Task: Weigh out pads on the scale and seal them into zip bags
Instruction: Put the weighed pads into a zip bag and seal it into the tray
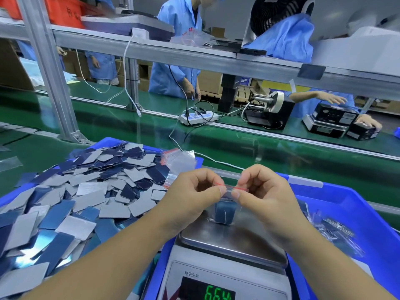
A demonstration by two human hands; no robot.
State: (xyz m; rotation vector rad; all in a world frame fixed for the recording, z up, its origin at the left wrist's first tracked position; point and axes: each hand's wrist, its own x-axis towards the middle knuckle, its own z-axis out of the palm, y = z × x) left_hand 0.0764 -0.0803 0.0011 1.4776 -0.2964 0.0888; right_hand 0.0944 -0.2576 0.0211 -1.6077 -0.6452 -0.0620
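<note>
A small clear zip bag (224, 210) with a red seal line holds a stack of blue pads and hangs just above the steel pan of the scale (233, 241). My left hand (194, 191) pinches the bag's top edge on the left, and my right hand (262, 189) pinches it on the right, thumbs nearly touching. The scale's green display (217, 293) reads 664. A large heap of loose blue and grey pads (71, 202) fills the blue tray on the left. Empty zip bags (179, 164) lie at the heap's far edge.
A blue bin (357, 215) on the right holds filled bags (333, 230). Beyond runs a green conveyor (281, 148) with a power strip (198, 118), cables and a tape dispenser (268, 109). An aluminium frame post (49, 68) stands at the left. People in blue coats work opposite.
</note>
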